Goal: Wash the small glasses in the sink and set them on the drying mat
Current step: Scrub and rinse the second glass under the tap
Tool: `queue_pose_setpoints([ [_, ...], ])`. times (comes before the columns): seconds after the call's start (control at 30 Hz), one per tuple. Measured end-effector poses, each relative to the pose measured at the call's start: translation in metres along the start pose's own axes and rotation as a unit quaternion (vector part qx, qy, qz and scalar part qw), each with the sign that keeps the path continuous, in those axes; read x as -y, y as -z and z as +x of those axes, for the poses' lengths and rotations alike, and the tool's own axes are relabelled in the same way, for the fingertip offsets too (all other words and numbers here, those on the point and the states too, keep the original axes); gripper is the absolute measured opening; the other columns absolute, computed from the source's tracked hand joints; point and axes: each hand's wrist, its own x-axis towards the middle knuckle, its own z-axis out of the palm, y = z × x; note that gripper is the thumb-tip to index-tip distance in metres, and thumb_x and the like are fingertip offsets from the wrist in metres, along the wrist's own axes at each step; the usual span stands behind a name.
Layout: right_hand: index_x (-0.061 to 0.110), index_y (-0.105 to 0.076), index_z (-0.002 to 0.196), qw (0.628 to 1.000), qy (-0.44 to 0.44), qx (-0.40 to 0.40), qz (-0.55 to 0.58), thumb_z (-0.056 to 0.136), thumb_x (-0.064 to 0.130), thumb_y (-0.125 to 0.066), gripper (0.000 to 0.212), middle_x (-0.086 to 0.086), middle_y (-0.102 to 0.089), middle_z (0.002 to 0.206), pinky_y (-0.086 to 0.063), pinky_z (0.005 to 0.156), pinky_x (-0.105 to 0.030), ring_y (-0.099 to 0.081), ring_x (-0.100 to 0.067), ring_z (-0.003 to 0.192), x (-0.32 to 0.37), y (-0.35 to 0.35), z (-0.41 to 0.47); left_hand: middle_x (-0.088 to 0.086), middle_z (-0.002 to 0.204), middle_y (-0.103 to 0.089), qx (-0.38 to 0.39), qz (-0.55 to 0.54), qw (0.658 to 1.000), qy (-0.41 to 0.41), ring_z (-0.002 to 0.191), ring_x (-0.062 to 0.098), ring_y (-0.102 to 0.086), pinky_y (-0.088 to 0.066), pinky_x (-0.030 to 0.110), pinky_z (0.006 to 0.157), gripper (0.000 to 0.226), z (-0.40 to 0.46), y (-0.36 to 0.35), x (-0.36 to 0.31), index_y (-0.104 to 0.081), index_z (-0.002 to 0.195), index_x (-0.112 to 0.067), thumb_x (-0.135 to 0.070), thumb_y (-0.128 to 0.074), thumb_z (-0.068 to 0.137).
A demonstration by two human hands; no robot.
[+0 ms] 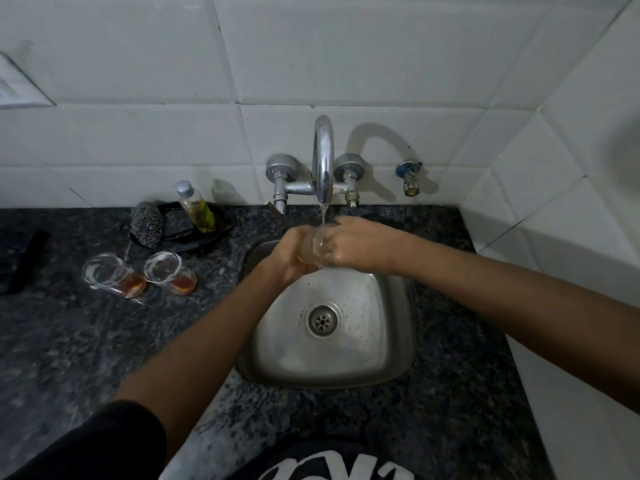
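Observation:
A small clear glass (318, 241) is held under the running tap (323, 161), above the back of the steel sink (398, 341). My left hand (290, 255) wraps around its base from the left. My right hand (360, 244) grips its rim from the right, fingers partly inside. A thin stream of water falls onto the glass. Two more small glasses stand on the dark granite counter left of the sink, one (114, 274) further left and one (170, 271) nearer the sink, each with brownish residue at the bottom. No drying mat can be made out.
A black tray (221, 230) at the back left holds a scrubber (147, 225) and a bottle of yellow liquid (195, 206). A dark object (24, 261) lies at the far left edge. A small valve (409, 177) sticks out of the tiled wall right of the tap.

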Motion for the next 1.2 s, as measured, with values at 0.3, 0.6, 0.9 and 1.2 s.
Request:
queue_pose_setpoints([
  [0.3,0.021,-0.073,0.099,0.999,-0.007,-0.035,-0.034,0.084,0.013,-0.083,0.02,0.004,-0.069,0.1,-0.053,0.069,-0.033,-0.067,-0.014,0.092,0.007,-0.007,0.004,0.013,0.092,-0.074,0.026,0.015,1.0,0.003,0.081,0.025,-0.072,-0.059,0.036,0.069,0.042,0.002,0.007,0.003,-0.075,0.103,-0.003,-0.025,-0.039,0.107],
  [0.6,0.026,-0.071,0.11,1.0,-0.001,-0.012,-0.014,0.094,0.018,-0.071,0.018,0.006,-0.067,0.111,-0.047,0.078,-0.036,-0.064,-0.016,0.104,0.002,-0.002,-0.001,0.013,0.09,-0.072,0.018,0.005,1.0,0.0,0.077,0.024,-0.07,-0.059,0.035,0.064,0.04,0.005,0.002,0.007,-0.073,0.103,-0.002,-0.024,-0.039,0.104],
  [0.9,0.02,-0.07,0.116,0.995,-0.095,0.016,0.039,0.1,0.029,-0.063,0.02,-0.003,-0.067,0.12,-0.052,0.085,-0.036,-0.065,-0.022,0.112,0.019,0.012,0.002,0.013,0.083,-0.072,0.015,-0.106,0.994,-0.017,0.07,0.023,-0.072,-0.059,0.03,0.06,0.049,0.005,-0.004,0.022,-0.068,0.1,-0.003,-0.031,-0.029,0.109],
  [1.2,0.014,-0.065,0.125,0.994,-0.095,0.058,0.006,0.103,0.032,-0.063,0.027,-0.009,-0.067,0.12,-0.049,0.08,-0.038,-0.067,-0.029,0.11,0.02,0.011,0.0,0.02,0.107,-0.07,0.006,-0.15,0.988,-0.035,0.082,0.029,-0.071,-0.054,0.033,0.058,0.053,0.008,0.004,0.028,-0.067,0.117,-0.001,-0.036,-0.028,0.103],
])
